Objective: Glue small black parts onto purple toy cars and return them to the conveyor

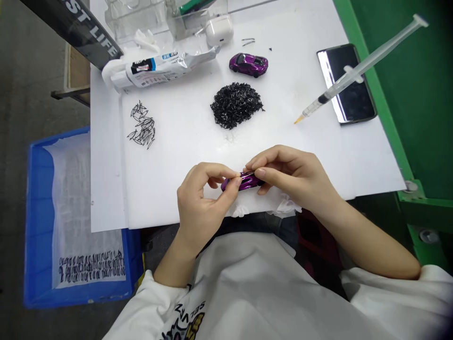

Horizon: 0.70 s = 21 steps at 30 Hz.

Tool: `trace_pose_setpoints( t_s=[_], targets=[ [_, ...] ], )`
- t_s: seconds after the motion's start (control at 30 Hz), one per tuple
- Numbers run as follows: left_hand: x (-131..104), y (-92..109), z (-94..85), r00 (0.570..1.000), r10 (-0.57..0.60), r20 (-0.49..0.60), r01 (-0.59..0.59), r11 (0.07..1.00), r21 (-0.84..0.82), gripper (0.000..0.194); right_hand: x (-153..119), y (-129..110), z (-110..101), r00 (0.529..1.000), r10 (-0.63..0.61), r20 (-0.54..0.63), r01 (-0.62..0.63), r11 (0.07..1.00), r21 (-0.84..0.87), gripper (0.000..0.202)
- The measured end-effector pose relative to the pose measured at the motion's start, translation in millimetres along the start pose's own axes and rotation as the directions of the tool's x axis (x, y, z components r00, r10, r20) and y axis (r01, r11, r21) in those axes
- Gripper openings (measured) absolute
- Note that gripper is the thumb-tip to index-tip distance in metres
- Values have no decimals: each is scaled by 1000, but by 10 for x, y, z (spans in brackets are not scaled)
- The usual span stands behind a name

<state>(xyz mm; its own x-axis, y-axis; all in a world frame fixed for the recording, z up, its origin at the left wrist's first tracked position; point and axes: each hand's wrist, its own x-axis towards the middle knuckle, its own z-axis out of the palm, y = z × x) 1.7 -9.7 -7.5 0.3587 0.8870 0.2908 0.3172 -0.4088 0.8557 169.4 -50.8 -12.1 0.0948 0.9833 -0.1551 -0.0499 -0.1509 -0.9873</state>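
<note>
Near the front edge of the white table, a glossy purple toy car body (244,182) is held between both hands. My left hand (207,193) pinches its left end between thumb and fingers. At its right end, my right hand (290,174) grips with thumb and fingertips; any small part between those fingertips is too small to make out. Beyond the hands lies a pile of small black pieces (236,105). A second purple toy car (248,64) stands behind that pile.
Thin black loops (142,126) lie at left, below a white tube (159,70). A syringe (339,85) angles over a phone (348,85) at right. A white earbud case (219,30) sits at the back. Left of the table is a blue bin (38,222).
</note>
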Motion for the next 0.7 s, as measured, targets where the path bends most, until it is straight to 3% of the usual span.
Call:
trace_pose_setpoints(
  t_s=[0.2,0.7],
  targets=[
    [-89,-12,-63,1000,-2,29,-4,984,177,14,-4,4,-7,1000,-15,17,13,995,97,20],
    [-102,12,-49,997,25,69,-44,957,287,14,-16,14,-24,999,-18,42,14,996,90,22]
  ],
)
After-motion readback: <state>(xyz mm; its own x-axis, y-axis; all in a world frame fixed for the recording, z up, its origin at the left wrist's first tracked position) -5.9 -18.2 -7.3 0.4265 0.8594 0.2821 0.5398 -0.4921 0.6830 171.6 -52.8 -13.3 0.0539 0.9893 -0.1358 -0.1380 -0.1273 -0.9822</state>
